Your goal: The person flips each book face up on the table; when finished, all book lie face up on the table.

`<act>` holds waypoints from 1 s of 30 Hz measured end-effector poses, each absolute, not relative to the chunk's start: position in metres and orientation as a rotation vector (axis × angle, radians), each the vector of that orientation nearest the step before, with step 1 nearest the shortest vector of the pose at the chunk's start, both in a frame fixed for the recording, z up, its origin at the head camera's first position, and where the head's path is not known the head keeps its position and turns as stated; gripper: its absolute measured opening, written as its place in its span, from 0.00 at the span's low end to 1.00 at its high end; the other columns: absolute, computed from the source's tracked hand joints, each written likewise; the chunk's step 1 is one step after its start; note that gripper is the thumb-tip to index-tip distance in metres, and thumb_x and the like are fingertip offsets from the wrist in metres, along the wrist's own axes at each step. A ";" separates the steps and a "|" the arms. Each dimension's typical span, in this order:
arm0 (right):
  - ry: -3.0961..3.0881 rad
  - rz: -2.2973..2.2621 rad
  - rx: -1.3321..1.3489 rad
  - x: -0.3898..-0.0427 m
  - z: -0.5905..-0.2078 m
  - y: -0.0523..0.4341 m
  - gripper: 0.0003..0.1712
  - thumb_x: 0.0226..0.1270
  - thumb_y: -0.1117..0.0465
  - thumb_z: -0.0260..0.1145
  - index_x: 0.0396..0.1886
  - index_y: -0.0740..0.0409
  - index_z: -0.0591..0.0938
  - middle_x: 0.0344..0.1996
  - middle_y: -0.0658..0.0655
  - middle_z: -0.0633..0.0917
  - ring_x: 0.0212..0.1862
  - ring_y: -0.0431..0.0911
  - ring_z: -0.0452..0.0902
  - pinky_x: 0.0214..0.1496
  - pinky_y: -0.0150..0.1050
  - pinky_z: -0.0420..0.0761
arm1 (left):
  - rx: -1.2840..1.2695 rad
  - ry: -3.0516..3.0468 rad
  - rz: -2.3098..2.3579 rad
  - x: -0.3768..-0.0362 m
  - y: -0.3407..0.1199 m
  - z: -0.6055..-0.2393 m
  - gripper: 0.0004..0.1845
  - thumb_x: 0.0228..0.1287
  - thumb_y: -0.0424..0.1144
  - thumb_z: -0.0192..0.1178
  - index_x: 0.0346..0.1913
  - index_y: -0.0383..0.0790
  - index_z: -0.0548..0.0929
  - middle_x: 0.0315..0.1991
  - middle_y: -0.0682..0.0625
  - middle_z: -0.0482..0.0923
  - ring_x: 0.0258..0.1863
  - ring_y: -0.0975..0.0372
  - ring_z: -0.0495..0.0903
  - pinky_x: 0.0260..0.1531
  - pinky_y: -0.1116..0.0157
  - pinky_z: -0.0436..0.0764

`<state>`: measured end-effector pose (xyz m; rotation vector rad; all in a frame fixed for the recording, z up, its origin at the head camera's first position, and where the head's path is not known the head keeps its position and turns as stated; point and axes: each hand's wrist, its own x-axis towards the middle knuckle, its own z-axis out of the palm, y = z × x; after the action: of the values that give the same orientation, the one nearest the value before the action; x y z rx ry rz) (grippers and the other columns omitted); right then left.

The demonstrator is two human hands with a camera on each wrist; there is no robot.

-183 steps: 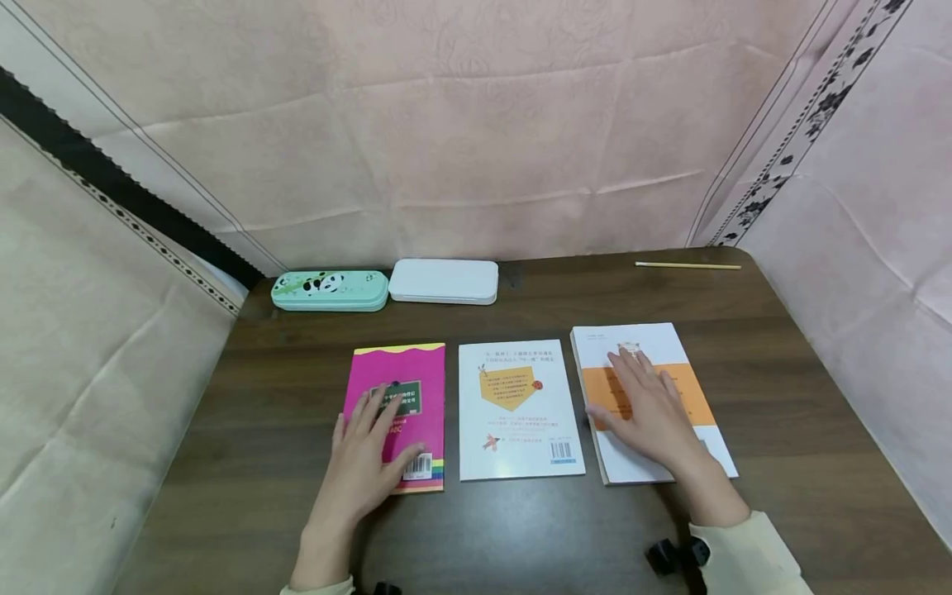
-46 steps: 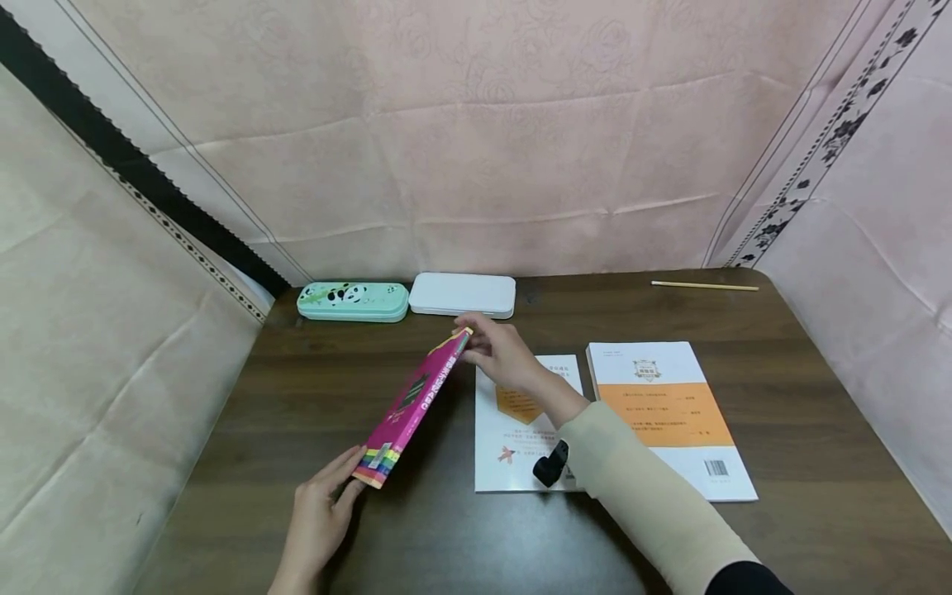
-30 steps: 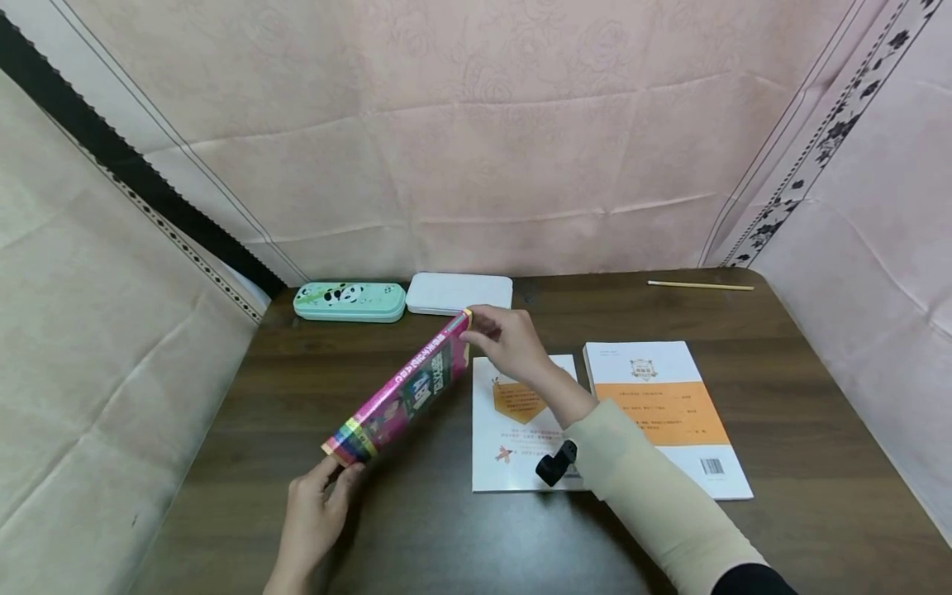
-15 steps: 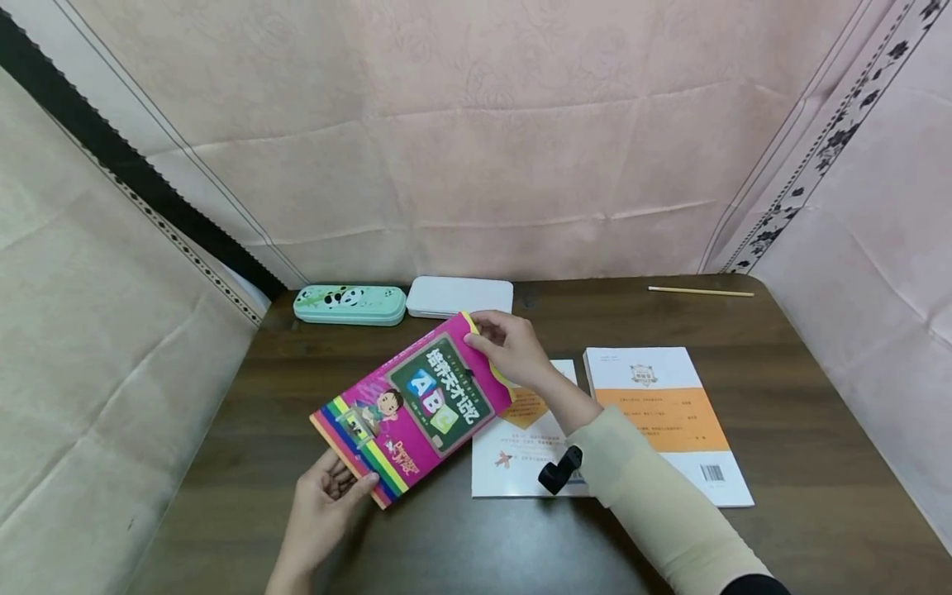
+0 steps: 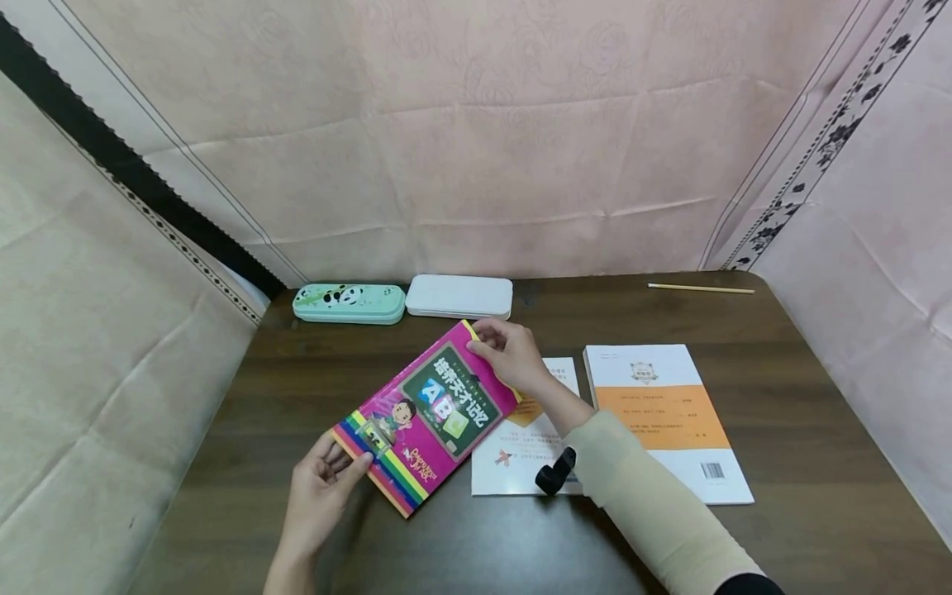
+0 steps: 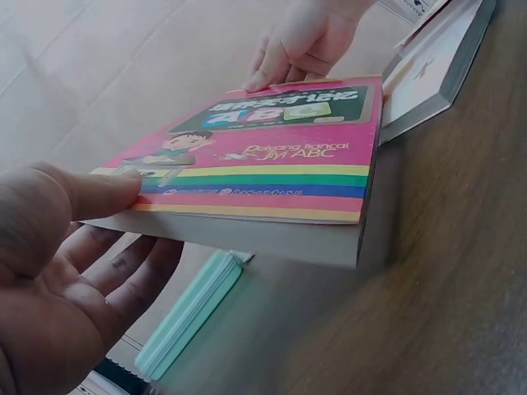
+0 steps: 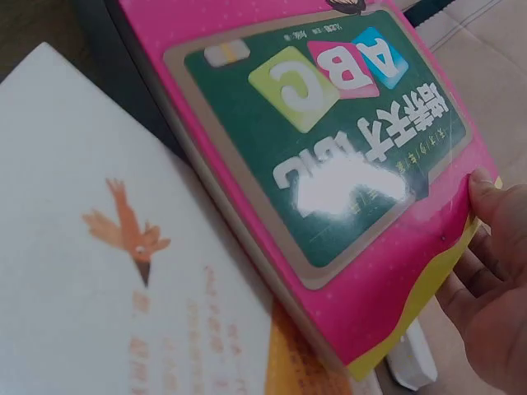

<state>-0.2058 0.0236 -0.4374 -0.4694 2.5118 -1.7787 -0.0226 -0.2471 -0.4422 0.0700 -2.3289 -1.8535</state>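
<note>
A pink book (image 5: 431, 409) with a green "ABC" panel and rainbow stripes lies face up and slanted, low over the dark wooden table (image 5: 781, 372). My left hand (image 5: 349, 464) grips its near striped corner, thumb on top (image 6: 99, 193) and fingers beneath. My right hand (image 5: 487, 345) pinches the far yellow-edged corner (image 7: 473, 206). The pink book (image 7: 329, 148) overlaps the left edge of a white book (image 5: 521, 463) that lies flat. An orange-and-white book (image 5: 662, 413) lies to the right, touched by neither hand.
A mint panda pencil case (image 5: 349, 302) and a white case (image 5: 459, 296) sit at the table's back edge. A pencil (image 5: 701, 288) lies at the back right. Pink cloth walls close in on three sides.
The pink book was turned from standing on its edge to front cover up and has come down closer to the table. Both hands kept hold of its opposite corners.
</note>
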 end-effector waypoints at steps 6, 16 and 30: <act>2.512 -1.683 -0.488 -0.210 -0.446 0.024 0.19 0.70 0.56 0.70 0.59 0.54 0.83 0.43 0.52 0.86 0.43 0.44 0.82 0.45 0.38 0.85 | 0.094 -2.315 -1.870 -0.027 -0.247 -0.441 0.34 0.65 0.24 0.65 0.72 0.36 0.65 0.57 0.29 0.79 0.46 0.64 0.86 0.44 0.65 0.86; 2.560 -1.177 -0.677 -0.209 -0.459 0.043 0.29 0.66 0.52 0.74 0.62 0.60 0.81 0.49 0.53 0.82 0.50 0.46 0.78 0.56 0.41 0.81 | 0.239 -2.379 -1.849 -0.033 -0.256 -0.450 0.35 0.63 0.26 0.69 0.72 0.37 0.68 0.58 0.33 0.80 0.43 0.65 0.87 0.42 0.65 0.86; 2.488 -0.908 -0.919 -0.199 -0.463 0.068 0.41 0.45 0.52 0.87 0.60 0.56 0.82 0.44 0.48 0.79 0.46 0.43 0.73 0.50 0.39 0.79 | 0.222 -3.034 -1.292 -0.034 -0.280 -0.463 0.45 0.49 0.42 0.81 0.68 0.28 0.72 0.63 0.37 0.73 0.59 0.47 0.75 0.56 0.50 0.78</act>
<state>-0.1988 0.0685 -0.4626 -0.9194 2.4885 -0.9081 -0.0344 -0.2797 -0.4635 0.2216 -3.0339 -1.2924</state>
